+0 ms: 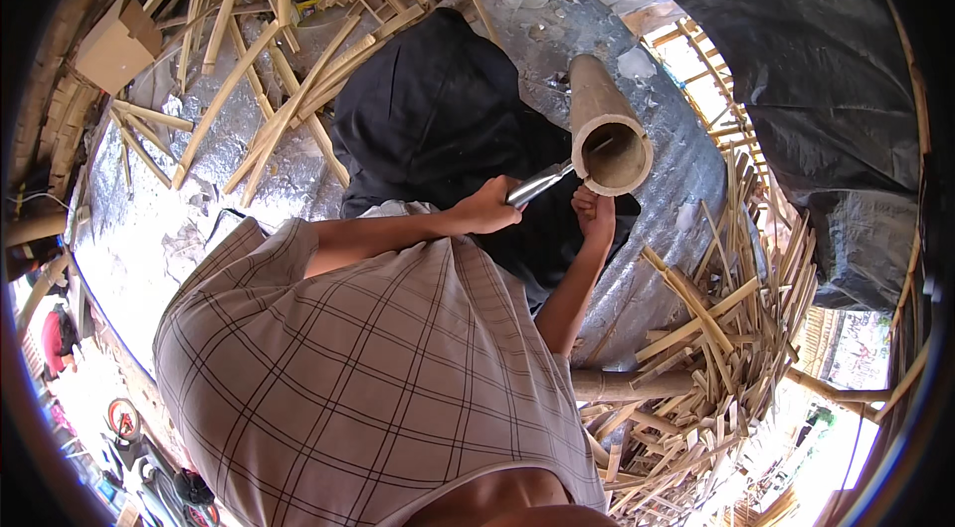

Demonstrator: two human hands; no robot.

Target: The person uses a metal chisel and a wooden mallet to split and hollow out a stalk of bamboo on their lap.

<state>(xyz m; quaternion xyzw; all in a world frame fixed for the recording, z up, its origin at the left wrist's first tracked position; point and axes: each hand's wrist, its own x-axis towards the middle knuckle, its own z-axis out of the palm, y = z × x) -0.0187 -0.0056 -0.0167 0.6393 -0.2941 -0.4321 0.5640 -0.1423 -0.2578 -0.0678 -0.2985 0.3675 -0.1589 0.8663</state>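
A thick, hollow bamboo tube [595,99] stands tilted, its open cut end facing me. My left hand [487,208] is wrapped round the end of a silver metal tool with a tapering tip [537,186]. That tip meets the left side of the tube's rim; whether it has cut in, I cannot tell. Just below the rim, my right hand [594,213] is closed with its fingers at the tube's edge. The undersides of those fingers are hidden. Dark cloth [428,99] covers my legs behind the hands.
Split bamboo strips [284,94] lie heaped at the far left, and more are piled at the right [726,328]. A grey plastic sheet [657,258] spreads beneath me. A cardboard box [117,44] sits at the left; black sheeting [816,79] hangs at the right.
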